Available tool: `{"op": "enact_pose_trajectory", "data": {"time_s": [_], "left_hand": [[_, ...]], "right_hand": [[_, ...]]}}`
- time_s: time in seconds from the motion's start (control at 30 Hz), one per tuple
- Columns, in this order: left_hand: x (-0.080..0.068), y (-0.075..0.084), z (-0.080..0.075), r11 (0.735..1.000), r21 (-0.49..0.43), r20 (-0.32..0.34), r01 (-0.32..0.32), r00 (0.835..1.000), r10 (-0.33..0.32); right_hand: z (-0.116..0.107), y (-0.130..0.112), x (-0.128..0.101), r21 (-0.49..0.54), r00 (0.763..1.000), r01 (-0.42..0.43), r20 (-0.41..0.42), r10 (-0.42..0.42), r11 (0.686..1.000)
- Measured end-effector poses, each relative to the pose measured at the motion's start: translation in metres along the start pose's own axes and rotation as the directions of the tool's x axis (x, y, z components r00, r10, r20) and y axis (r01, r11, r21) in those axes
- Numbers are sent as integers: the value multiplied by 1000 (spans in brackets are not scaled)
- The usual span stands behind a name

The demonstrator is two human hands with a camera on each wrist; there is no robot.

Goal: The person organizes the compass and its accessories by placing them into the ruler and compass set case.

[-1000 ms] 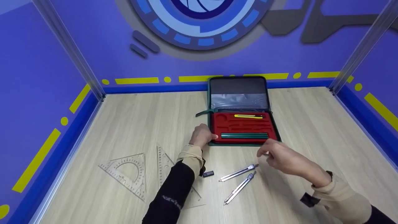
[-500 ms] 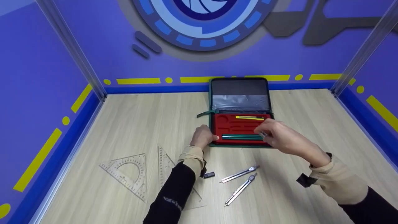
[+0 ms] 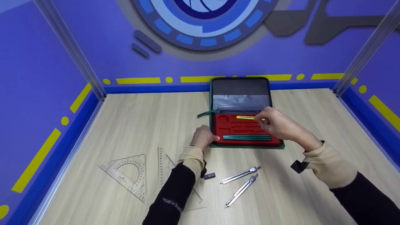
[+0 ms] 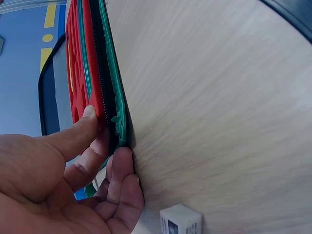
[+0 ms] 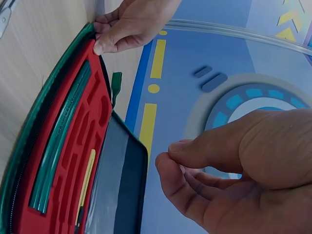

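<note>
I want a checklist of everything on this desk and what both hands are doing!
Surface: pale wooden table.
Job's things: open green case with a red tray holding a yellow pen and green pencils.
Clutter: two clear set squares, two metal compasses, a small dark eraser.
Hands: left hand holds the case's corner; right hand hovers over the tray, fingertips together, nothing seen in them.
Cables: nothing seen.
Surroundings: purple walls with yellow stripes.
</note>
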State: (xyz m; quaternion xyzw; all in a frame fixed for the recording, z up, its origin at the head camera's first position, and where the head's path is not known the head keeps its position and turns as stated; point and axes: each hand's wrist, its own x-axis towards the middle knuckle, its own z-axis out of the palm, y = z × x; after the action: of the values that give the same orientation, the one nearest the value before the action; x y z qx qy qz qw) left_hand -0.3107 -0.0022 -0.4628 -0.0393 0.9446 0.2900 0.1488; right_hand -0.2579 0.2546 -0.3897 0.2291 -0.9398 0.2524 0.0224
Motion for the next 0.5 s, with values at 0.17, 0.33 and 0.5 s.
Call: {"op": "enact_pose_trajectory", "data": {"time_s": [0.17,0.33,0.5], "left_hand": [[1,-1,0,1000,-7,7,9,1000,-9],[0,0,-2,1000,-4,12,20,1000,-20],[-1,1,-1,1000,-21,12,13,1000,-12]], "right_hand": [[6,6,17,-3,1000,-2,18,2,1000],[16,15,35,10,1000,-25,15,25,1000],[26,28,51,47,994,-107,-1,107,993]]}}
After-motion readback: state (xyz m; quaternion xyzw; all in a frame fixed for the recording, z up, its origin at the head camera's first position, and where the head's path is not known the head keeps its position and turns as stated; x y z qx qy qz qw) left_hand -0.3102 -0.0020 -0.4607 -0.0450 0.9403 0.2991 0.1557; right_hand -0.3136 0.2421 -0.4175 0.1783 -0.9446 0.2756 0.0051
